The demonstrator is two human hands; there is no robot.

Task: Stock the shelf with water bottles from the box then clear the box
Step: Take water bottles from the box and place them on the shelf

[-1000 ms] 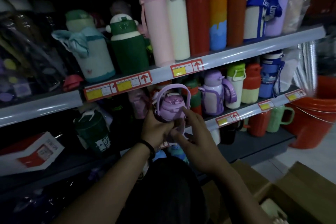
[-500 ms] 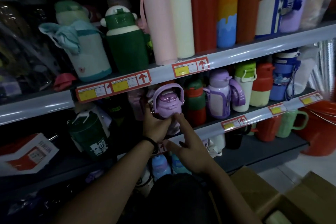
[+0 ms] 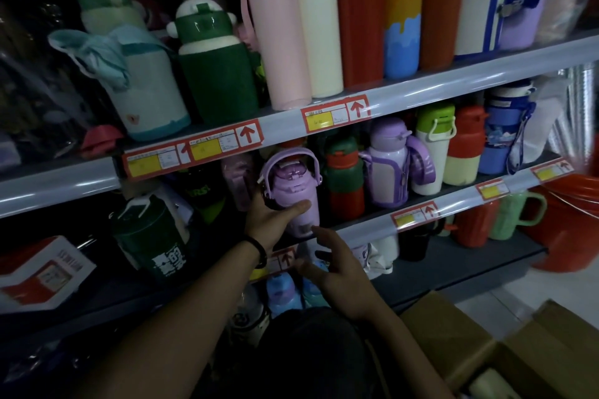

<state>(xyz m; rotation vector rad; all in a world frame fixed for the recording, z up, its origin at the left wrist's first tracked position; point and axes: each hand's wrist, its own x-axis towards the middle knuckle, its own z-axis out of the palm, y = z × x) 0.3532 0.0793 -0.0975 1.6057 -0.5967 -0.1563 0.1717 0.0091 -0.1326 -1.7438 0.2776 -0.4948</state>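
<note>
Dim overall, with deep shadow swallowing the left side and the lower corner. Glare streaks along the pale shelf rail (image 3: 453, 87). The right edge smears with blur around the orange bucket (image 3: 567, 204), and straight lines bow, wide-angle style.

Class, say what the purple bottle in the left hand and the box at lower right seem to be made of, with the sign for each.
The purple bottle is probably plastic, smooth and glossy: its translucent lid catches highlights. The box looks like cardboard: matte brown, with flat folded flaps.
</note>
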